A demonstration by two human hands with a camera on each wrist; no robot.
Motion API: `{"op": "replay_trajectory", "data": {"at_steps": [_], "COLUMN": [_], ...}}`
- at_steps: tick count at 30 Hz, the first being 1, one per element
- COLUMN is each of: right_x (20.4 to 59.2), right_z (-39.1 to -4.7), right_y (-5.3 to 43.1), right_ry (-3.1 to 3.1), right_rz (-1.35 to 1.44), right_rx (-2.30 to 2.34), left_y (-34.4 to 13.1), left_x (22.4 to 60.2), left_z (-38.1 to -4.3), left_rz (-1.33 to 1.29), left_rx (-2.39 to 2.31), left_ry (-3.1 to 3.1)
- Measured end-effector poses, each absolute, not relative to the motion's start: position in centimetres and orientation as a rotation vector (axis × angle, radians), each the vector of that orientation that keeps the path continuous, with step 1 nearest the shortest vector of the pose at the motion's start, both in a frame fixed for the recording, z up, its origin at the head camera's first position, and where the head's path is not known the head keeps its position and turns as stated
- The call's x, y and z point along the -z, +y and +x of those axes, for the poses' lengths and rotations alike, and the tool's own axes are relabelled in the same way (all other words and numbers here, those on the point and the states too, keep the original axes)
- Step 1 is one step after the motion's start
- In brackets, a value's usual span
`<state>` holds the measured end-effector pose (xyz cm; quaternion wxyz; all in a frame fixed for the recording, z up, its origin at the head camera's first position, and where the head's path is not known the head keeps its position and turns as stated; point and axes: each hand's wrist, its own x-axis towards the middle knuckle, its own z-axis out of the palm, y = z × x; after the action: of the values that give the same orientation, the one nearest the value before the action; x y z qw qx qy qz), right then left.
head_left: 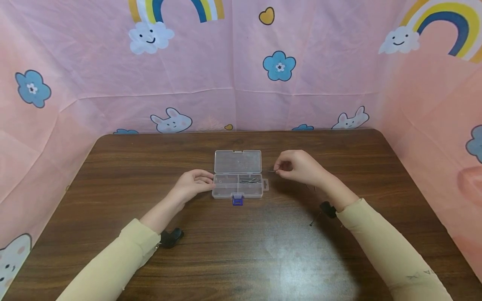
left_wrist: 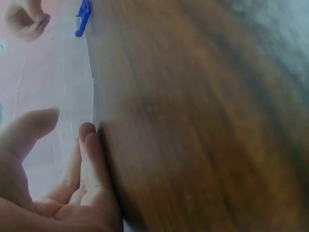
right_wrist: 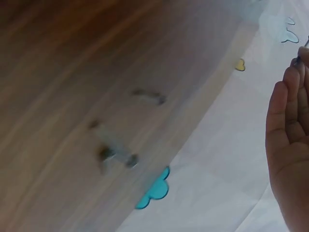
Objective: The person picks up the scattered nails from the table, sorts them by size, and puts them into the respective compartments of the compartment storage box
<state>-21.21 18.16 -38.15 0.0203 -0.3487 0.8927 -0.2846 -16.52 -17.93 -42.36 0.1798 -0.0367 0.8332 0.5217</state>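
Observation:
A clear plastic compartment box (head_left: 225, 192) lies on the table with its lid (head_left: 238, 161) laid back and a blue latch (head_left: 237, 200) at the front. Several thin metal nails (head_left: 250, 181) sit in its back right compartment. My left hand (head_left: 192, 184) touches the box's left end; in the left wrist view its thumb and extended fingers (left_wrist: 99, 164) stand apart. Right of the lid, my right hand (head_left: 297, 166) pinches one thin nail (head_left: 271, 171) between thumb and fingers, its tip pointing left. That hand (right_wrist: 292, 130) is partly cut off in the right wrist view.
More loose nails lie on the wooden table (head_left: 211, 255) under and near the right forearm, one nail (head_left: 315, 219) beside the dark wrist camera (head_left: 328, 210). Blurred nails (right_wrist: 116, 145) appear in the right wrist view. A pink patterned cloth (head_left: 248, 108) encloses the table.

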Motion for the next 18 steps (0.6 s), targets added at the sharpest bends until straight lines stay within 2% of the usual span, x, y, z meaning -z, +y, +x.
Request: {"op": "replay_trajectory", "data": {"at_steps": [18], "right_x": [38.1], "right_z": [-22.7], "right_y": [13.2], "right_ry": [2.678], "right_rz": [-1.174], "right_rx": [0.917], "left_y": [-17.8], "left_x": [42.2], "left_z": [-16.4], "left_rz": [-0.105], "left_rx": [-1.467], "left_ry": [2.349]}}
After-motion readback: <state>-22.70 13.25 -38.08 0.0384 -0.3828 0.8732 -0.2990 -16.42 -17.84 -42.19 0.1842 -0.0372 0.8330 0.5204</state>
